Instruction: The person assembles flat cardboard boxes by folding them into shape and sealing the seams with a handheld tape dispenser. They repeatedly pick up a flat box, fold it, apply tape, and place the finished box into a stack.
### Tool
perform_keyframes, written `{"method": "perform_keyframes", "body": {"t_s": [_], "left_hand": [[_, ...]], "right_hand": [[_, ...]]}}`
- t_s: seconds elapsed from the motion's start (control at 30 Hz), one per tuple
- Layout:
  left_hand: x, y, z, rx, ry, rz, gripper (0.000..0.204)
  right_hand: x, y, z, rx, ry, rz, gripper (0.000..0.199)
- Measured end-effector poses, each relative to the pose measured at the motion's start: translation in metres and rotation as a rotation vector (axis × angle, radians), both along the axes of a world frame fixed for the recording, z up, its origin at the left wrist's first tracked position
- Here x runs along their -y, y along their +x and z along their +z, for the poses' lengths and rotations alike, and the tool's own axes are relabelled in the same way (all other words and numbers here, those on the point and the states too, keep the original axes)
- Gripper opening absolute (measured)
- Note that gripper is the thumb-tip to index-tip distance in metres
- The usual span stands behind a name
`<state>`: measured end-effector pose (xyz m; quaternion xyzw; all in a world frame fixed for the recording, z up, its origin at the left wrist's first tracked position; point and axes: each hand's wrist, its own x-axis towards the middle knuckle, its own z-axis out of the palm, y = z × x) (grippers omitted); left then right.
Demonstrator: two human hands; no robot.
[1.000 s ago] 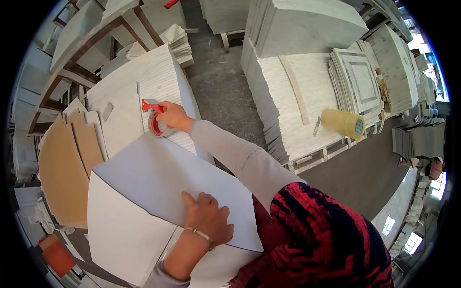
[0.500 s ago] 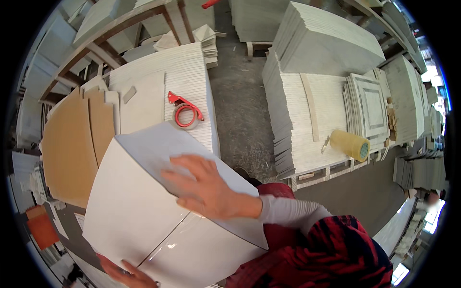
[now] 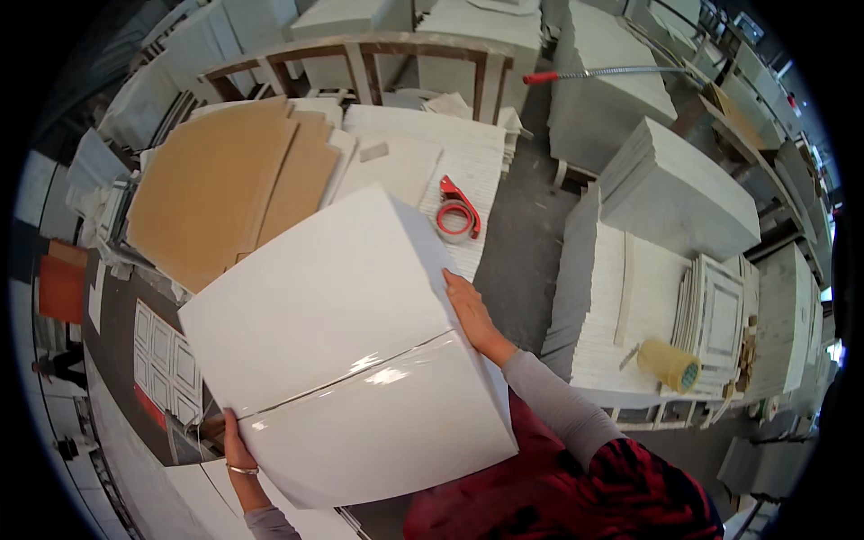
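A large white cardboard box (image 3: pixel 333 315) is held between my two hands, slightly tilted. Clear glossy tape (image 3: pixel 387 374) runs along the seam across its upper face. My left hand (image 3: pixel 238 443), with a bracelet at the wrist, grips the box at its lower left edge; some of its fingers are hidden. Against the right side lies my right hand (image 3: pixel 470 309), fingers together and pressed on the carton wall. Just beyond the box, a red tape dispenser (image 3: pixel 464 200) rests on a stack of white sheets (image 3: pixel 477 148).
Brown cardboard sheets (image 3: pixel 207 184) lie at the far left, before a wooden frame (image 3: pixel 364 76). Across the aisle (image 3: pixel 517 243), a pallet stack (image 3: pixel 598 324) bears a yellowish tape roll (image 3: pixel 668 364) and framed panels (image 3: pixel 711 306). A patterned panel (image 3: pixel 166 360) stands at left.
My right hand has gone from the box's upper face to its right side. The box has turned, its seam now lying flatter, and my left hand shows more clearly. The view has shifted left.
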<state>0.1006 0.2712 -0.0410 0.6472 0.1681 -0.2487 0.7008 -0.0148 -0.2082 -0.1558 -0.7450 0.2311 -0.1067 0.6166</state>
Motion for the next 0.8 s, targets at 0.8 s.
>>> {"method": "perform_keyframes", "body": {"t_s": [0.8], "left_hand": [[0.047,-0.021,0.096,0.498,-0.454,-0.122,0.075]], "right_hand": [[0.079,-0.012,0.21,0.038,0.614,0.343,0.057]]}}
